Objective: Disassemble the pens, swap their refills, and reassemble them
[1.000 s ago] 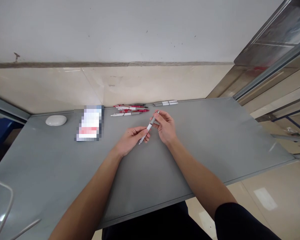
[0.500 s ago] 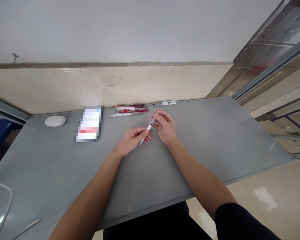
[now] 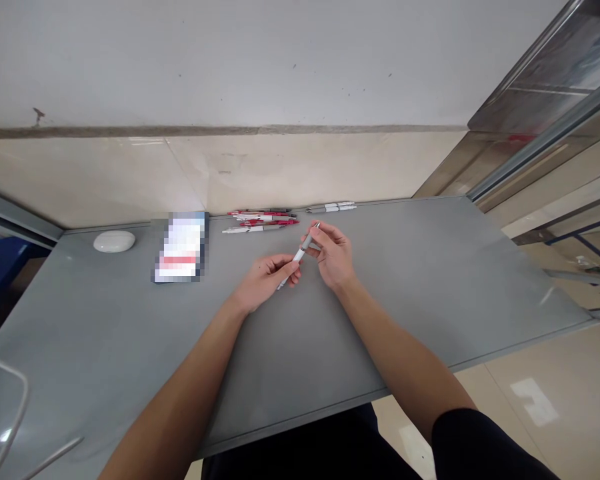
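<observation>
A white and grey pen (image 3: 299,256) is held at a slant above the grey table (image 3: 300,353). My left hand (image 3: 266,280) is closed on its lower white part, thumb on top. Around the grey upper part near the metal tip, the fingers of my right hand (image 3: 334,253) are pinched. Beyond my hands, several red and white pens (image 3: 265,217) lie in a loose pile along the wall. To the right of that pile rest white and grey pens (image 3: 331,208), side by side.
A phone (image 3: 180,247) with a blurred, lit screen lies left of the pens. Further left is a rounded white case (image 3: 114,241). White bent rods or cables (image 3: 20,407) show at the lower left. The wall (image 3: 300,167) bounds the table's far edge.
Both hands keep their hold on the pen, with only a very slight shift of the right fingers. The whole view has moved slightly.
</observation>
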Available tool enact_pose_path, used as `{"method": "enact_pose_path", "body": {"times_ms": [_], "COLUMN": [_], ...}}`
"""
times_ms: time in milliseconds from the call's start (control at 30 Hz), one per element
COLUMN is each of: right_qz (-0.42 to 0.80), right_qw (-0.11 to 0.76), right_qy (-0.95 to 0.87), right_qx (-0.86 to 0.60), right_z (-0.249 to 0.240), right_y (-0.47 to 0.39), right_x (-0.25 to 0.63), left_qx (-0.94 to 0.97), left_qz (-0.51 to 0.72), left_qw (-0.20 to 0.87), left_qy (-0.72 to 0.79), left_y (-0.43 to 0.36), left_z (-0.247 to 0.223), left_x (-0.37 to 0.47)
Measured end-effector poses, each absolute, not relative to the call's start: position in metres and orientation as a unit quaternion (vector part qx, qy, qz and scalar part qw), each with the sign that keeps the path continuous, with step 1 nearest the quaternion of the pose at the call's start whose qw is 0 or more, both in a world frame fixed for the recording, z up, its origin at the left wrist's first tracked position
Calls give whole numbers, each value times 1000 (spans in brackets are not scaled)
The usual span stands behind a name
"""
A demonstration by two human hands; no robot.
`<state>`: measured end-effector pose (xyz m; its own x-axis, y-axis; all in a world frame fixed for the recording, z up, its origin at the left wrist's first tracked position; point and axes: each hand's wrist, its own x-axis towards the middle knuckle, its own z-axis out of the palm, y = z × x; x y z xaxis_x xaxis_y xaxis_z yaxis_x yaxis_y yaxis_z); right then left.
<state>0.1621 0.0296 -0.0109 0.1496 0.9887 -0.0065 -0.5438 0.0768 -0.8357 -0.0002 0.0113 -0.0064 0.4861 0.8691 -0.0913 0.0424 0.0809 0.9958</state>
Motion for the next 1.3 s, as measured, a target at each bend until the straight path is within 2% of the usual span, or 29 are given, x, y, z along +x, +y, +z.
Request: {"method": "enact_pose_path", "body": {"times_ms": [433, 700, 900, 1300], "right_qz": [568, 592, 563, 579], "right_qw": [665, 649, 663, 656], "right_qy": [-305, -317, -311, -315], "right_qx": [-378, -358, -382, -367], "right_z": [-9, -7, -8, -8], "right_y": [29, 27, 29, 27], "right_x": [162, 163, 164, 163], "left_qx": [569, 578, 549, 593], "left_qz": [334, 317, 360, 300], "left_qw": [629, 650, 635, 648], "left_qy": [411, 377, 406, 372], "left_y": [13, 12, 12, 12], "left_z": [-11, -7, -11, -1], "left_x": [0, -1, 1, -2]}}
